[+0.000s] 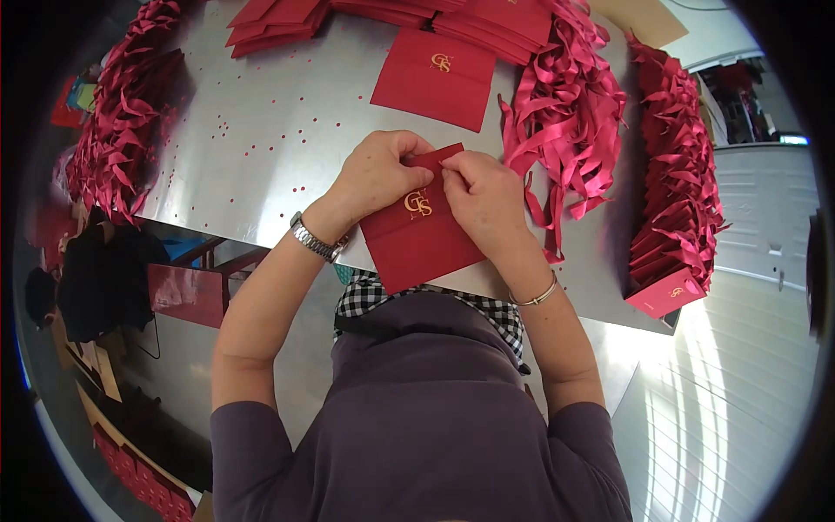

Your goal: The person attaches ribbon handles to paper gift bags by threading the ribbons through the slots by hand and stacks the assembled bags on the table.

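A flat red bag with a gold monogram lies tilted at the table's near edge, between my two hands. Closed over its upper left part is my left hand, thumb pressed near the monogram. My right hand pinches the bag's top right edge, with the fingertips close to those of the left. Whatever small thing may be between the fingertips is hidden. Just beyond my hands lies another red bag with the same monogram. A heap of pink-red ribbons is to the right of it.
Stacked red bags lie at the table's far side. Long rows of ribboned bags stand at the left and right. Small red dots are scattered over the metal table. A red-topped stool is below left.
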Tool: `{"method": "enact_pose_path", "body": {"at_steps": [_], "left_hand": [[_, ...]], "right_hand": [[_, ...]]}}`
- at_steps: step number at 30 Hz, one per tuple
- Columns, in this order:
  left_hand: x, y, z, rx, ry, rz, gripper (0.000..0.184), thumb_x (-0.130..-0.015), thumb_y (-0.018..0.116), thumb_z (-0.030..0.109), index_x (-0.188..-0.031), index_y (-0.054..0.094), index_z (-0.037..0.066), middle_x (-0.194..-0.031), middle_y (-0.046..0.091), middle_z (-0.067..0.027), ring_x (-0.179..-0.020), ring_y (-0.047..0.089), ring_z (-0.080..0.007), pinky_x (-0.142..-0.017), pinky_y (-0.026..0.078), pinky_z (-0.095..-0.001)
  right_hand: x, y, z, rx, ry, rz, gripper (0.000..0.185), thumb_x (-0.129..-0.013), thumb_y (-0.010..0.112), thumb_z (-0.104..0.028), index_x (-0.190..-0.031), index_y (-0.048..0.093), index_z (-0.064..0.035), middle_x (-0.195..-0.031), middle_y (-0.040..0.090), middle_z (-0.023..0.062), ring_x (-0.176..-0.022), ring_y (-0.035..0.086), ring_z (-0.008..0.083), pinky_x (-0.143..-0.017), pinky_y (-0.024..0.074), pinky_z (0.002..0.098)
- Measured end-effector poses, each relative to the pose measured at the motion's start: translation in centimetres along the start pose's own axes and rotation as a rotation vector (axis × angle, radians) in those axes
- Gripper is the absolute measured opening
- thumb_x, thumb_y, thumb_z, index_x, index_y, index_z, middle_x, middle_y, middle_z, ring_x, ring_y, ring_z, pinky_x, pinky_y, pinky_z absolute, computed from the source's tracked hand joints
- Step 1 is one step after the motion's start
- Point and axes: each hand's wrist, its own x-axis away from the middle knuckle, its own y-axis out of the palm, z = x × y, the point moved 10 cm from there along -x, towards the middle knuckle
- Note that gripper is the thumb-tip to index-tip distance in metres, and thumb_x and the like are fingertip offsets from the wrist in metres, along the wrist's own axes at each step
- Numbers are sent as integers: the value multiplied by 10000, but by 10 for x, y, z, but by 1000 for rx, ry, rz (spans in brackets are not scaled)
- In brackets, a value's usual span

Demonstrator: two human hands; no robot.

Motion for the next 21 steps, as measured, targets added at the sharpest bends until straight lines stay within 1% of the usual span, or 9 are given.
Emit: {"method": "enact_pose_path", "body": {"at_steps": [1, 3, 6, 10, 12, 13, 15, 17, 21], "left_hand": [[0, 1, -1, 2, -2, 2, 273, -747, 685, 114, -1009, 681, 35, -872, 699, -100, -787, 661, -194, -730, 516, -305], [2, 0, 6, -192, 75, 54, 262, -744, 683, 148, -996, 690, 77, -890, 700, -97, -818, 667, -237, -737, 517, -336], [2, 2, 4, -218, 49, 51, 233, -756, 668, 160, -978, 692, 91, -891, 702, -84, -836, 667, -250, -733, 519, -349], [3, -4, 5, -193, 62, 87, 217, -764, 664, 165, -965, 691, 90, -884, 702, -82, -837, 666, -252, -731, 519, -351], [4, -2, 8, -251, 81, 70, 217, -767, 665, 168, -969, 689, 92, -888, 701, -86, -842, 666, -257, -732, 519, -357], [4, -2, 7, -250, 78, 71, 217, -767, 665, 168, -969, 689, 92, -888, 701, -86, -842, 666, -257, -732, 519, -357], [3, -1, 6, -269, 97, 66, 221, -767, 669, 170, -973, 685, 91, -889, 699, -87, -841, 665, -260, -729, 519, -364], [3, -2, 7, -281, 96, 77, 224, -768, 671, 170, -978, 681, 92, -889, 699, -86, -840, 664, -263, -726, 518, -368], [6, -6, 8, -272, 135, 141, 232, -769, 676, 170, -989, 672, 94, -887, 696, -85, -831, 663, -273, -715, 515, -380]], "right_hand": [[-2, -1, -2, 0, -2, -3, 60, -773, 619, -101, -803, 625, -49, -764, 647, 121, -716, 645, 301, -629, 514, 395], [-3, 15, -19, 337, -142, -193, 73, -744, 607, -100, -776, 614, -35, -733, 636, 125, -691, 650, 290, -613, 523, 386], [-3, 34, -37, 572, -284, -322, 115, -731, 600, -109, -799, 615, -18, -724, 629, 132, -669, 652, 284, -595, 526, 384], [-13, 31, -33, 456, -216, -312, 101, -741, 595, -96, -788, 616, -9, -721, 635, 150, -665, 653, 305, -600, 530, 413], [-17, 25, -16, 310, -28, -281, 83, -742, 598, -84, -749, 625, -6, -739, 649, 172, -695, 652, 342, -643, 530, 441], [-18, 24, -12, 308, -29, -283, 83, -742, 598, -84, -749, 625, -6, -739, 649, 172, -695, 652, 342, -643, 530, 441], [-24, 26, 4, 59, 61, -333, 89, -744, 601, -83, -716, 631, -4, -765, 658, 188, -732, 646, 376, -695, 524, 457], [-27, 27, 10, 35, 135, -369, 98, -747, 596, -84, -708, 634, -4, -786, 659, 190, -763, 640, 381, -725, 515, 452], [-28, 29, 13, 29, 212, -314, 110, -734, 607, -50, -807, 650, 21, -752, 649, 206, -771, 647, 368, -726, 518, 436]]}}
